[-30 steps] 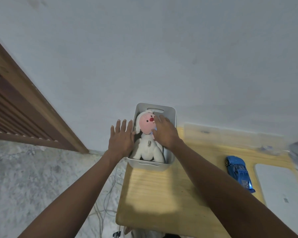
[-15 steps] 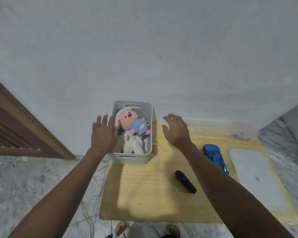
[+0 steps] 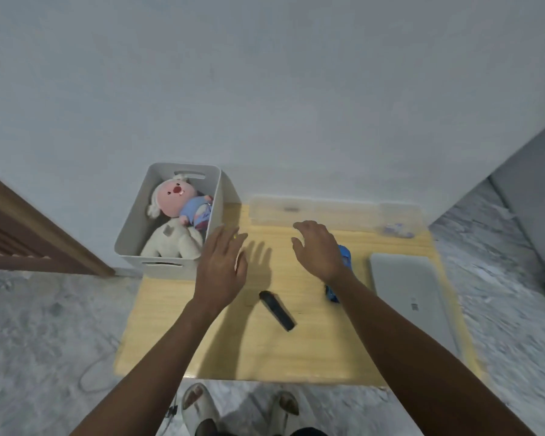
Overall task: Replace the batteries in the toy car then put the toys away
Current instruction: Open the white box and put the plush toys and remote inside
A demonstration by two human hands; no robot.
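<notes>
Head view: right hand spread, empty, over blue toy car; left hand flat, empty. Risk: hasty grab nudges car off counter.

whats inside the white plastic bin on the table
The white plastic bin holds a pink-faced cream plush doll lying face up and a small blue-clothed doll beside it. Whatever lies beneath them is covered.

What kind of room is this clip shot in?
Probably a home room: a small wooden table against a plain wall, a bin of plush toys, a laptop.
</notes>
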